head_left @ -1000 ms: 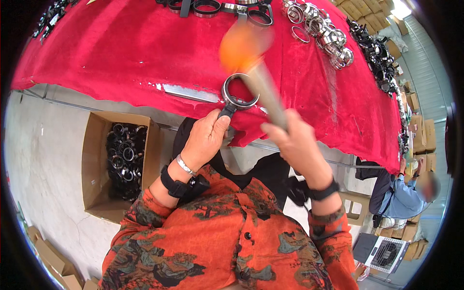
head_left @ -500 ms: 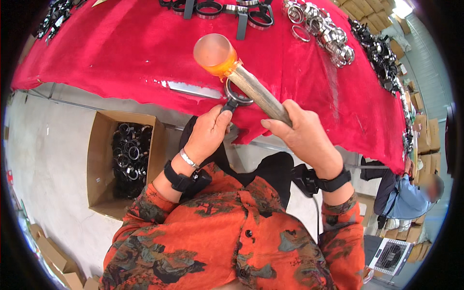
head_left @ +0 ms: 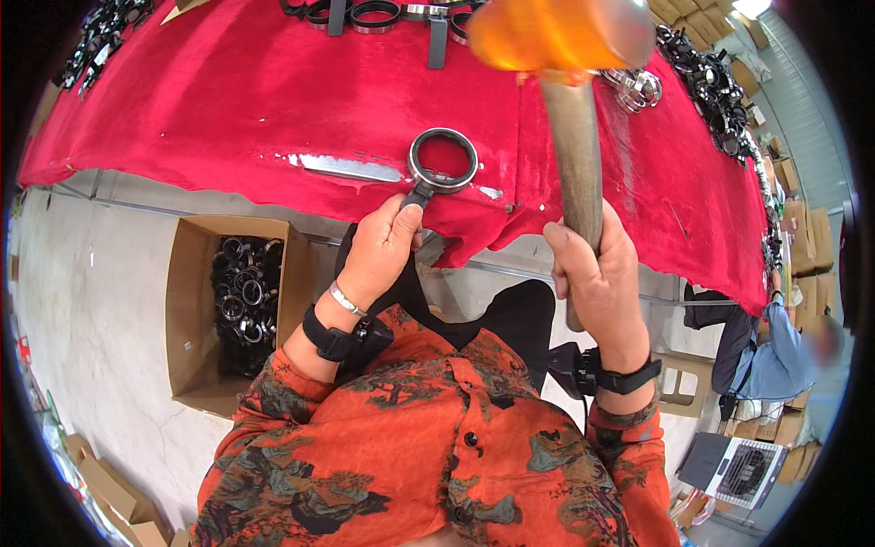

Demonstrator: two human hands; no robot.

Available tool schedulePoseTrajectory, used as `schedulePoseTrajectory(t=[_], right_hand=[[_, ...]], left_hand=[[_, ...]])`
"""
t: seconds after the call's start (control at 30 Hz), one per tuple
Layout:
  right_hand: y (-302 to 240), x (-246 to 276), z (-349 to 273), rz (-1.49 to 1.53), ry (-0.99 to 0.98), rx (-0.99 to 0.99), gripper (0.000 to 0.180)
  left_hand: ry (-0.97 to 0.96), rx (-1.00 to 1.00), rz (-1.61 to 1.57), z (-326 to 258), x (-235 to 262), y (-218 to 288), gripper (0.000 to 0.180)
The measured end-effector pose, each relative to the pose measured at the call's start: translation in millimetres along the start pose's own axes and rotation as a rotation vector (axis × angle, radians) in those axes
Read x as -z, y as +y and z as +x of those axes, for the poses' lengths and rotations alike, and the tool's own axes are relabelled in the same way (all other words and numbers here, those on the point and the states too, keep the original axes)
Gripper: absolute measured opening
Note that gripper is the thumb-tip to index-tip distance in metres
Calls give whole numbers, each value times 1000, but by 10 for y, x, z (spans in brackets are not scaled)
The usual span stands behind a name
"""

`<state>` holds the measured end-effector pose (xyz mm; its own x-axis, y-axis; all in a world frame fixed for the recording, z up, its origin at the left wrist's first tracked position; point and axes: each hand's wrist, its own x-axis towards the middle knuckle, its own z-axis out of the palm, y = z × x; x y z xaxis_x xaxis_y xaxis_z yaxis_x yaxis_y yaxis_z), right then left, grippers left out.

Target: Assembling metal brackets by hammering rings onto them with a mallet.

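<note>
My left hand (head_left: 376, 251) is closed on the short black handle of a round ring frame (head_left: 444, 185), black inside with a silver metal band. The ring lies at the near edge of the red cloth, beside a bare metal strip (head_left: 351, 169). My right hand (head_left: 603, 278) grips the wooden handle of a mallet (head_left: 572, 155). The mallet stands raised to the right of the ring and apart from it. Its orange, see-through head is blurred and hides part of the far table.
More black ring frames (head_left: 375, 18) lie at the far side of the red-covered table (head_left: 237, 100). Silver rings (head_left: 638, 91) and dark parts (head_left: 715, 96) are heaped at right. A cardboard box (head_left: 196, 310) of ring parts stands at left. Another person (head_left: 775, 351) sits at far right.
My right hand has swung the mallet up and to the right, off from above the ring. The ring now shows whole, turned flatter to view, still in my left hand.
</note>
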<state>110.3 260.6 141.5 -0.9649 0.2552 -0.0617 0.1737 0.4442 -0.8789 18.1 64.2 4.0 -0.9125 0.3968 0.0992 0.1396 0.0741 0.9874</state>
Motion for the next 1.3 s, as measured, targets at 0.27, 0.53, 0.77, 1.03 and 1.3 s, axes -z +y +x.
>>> schedulePoseTrajectory(t=[0.27, 0.53, 0.77, 1.03, 1.3], right_hand=[[240, 68, 38, 236, -141, -308, 27], [551, -96, -91, 523, -102, -411, 26], [607, 93, -440, 332, 13, 4, 24], [640, 91, -492, 480, -61, -237, 21], [974, -107, -366, -328, -4, 118, 36]], left_hand=[[-39, 4, -10, 1, 13, -26, 37], [-26, 26, 4, 49, -24, 8, 38], [13, 67, -34, -14, -9, 80, 37], [-19, 141, -4, 15, 21, 113, 37], [4, 86, -63, 83, -59, 93, 35]])
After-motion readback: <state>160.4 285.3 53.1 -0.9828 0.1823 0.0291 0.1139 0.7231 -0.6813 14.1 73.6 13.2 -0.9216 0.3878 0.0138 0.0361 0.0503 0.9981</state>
